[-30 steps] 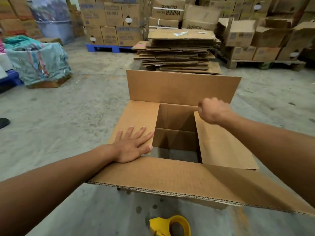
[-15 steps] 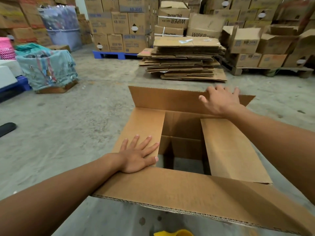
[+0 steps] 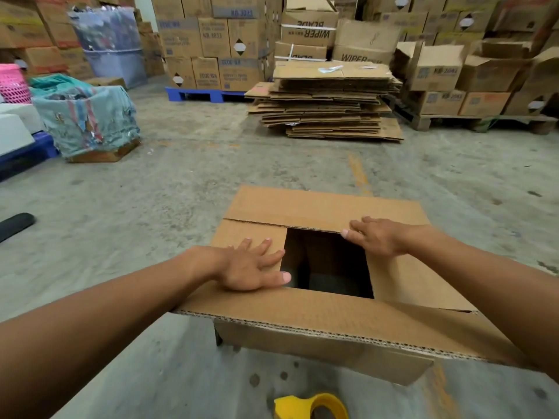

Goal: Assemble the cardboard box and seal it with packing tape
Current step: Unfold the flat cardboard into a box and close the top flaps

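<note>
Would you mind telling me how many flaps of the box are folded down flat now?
3: left flap, right flap, far flap. The near flap is still open.

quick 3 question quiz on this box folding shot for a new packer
1. True or false: the far flap is folded down over the cardboard box.
2. Which flap is not yet folded in? A) near flap B) left flap C) right flap
3. What yellow item lies on the floor in front of the box?

Key
1. True; the right hand rests on its edge.
2. A; the left hand lies flat on the left flap.
3. The tape dispenser.
</note>
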